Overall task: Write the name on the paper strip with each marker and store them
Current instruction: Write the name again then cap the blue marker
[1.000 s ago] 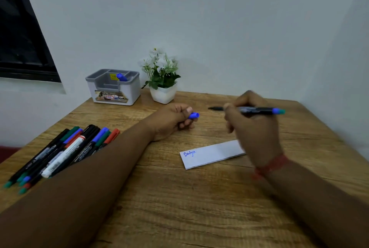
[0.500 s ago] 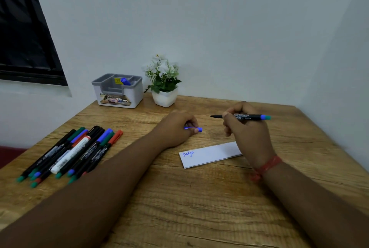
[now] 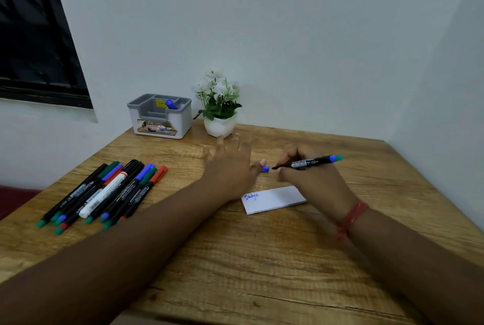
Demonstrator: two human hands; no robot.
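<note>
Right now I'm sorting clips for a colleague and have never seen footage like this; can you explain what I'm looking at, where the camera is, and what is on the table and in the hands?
There is no machine here: a person wears a wide-angle camera on the head, so you look forward and down at their own two arms. The right hand holds an uncapped marker in its grip, tip pointing left. The left hand is open, fingers spread, and the blue cap lies on the wooden table at its thumb. Below the hands lies a white paper strip with a name written in blue at its left end. To the left lies a row of capped markers. At the back stand a grey organizer with one blue marker in it and a small potted plant.
</note>
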